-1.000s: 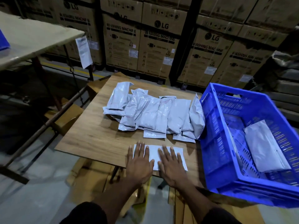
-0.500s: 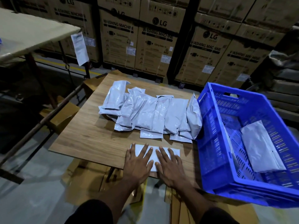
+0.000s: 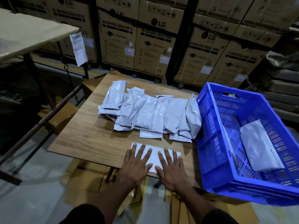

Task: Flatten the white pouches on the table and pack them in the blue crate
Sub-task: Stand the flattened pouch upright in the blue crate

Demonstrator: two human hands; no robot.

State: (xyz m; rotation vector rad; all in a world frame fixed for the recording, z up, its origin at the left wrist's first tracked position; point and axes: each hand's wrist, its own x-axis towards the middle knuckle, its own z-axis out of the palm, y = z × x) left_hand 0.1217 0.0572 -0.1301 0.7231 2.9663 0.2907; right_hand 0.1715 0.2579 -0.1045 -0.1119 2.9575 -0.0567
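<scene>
The flattening step is in hand: one white pouch (image 3: 153, 156) lies at the lower centre of the frame on the wooden worktop (image 3: 90, 136); the left hand (image 3: 135, 165) and right hand (image 3: 171, 170) press on it side by side, each grip spread flat with straight fingers, clasping nothing; it already looks thin and smooth. Next, judging by this, comes lifting it into the blue crate (image 3: 210, 143) at right, a slotted plastic box holding one pouch; the puffy, glossy pile of pouches (image 3: 150, 115) waits above.

We see stacked LG washing-machine cartons (image 3: 155, 46) behind the wooden counter (image 3: 90, 136), a beige table (image 3: 29, 34) left, grey floor (image 3: 32, 199), dim light.
</scene>
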